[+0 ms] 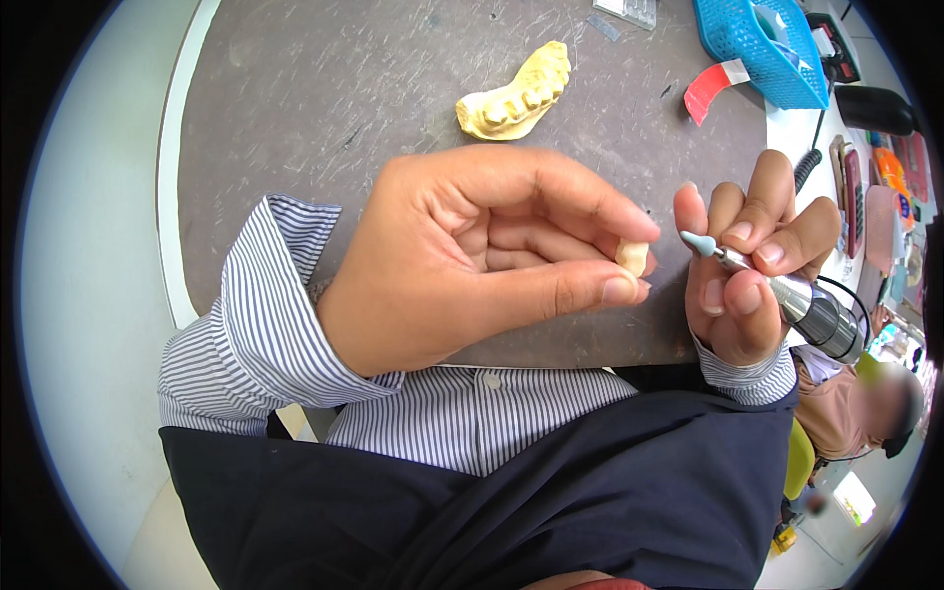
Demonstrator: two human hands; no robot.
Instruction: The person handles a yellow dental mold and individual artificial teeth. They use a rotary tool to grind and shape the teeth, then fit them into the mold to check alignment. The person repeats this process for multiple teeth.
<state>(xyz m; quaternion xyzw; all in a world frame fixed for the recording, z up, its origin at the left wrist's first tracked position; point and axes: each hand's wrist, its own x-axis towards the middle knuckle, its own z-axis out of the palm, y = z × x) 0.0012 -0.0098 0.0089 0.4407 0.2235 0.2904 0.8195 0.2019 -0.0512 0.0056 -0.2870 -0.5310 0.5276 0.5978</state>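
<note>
Between thumb and fingertips, my left hand point(472, 236) pinches a small cream dental crown point(632, 258). To its right, my right hand point(752, 256) grips a silver rotary handpiece point(806, 307) by its front end. A pale blue-grey pointed polishing bur point(698, 243) sticks out of the handpiece toward the crown, with a small gap between them. Beyond my hands a yellow plaster dental model point(516, 98) with a row of teeth lies on the dark work surface point(295, 108).
At the far right stands a blue perforated basket point(767, 59) with items inside. A red curved strip point(710, 93) lies near it. A clear plastic piece point(629, 12) sits at the far edge. Along the right, a coiled cord point(807, 169) runs near a black object point(875, 110). Another person point(851, 403) sits to the right.
</note>
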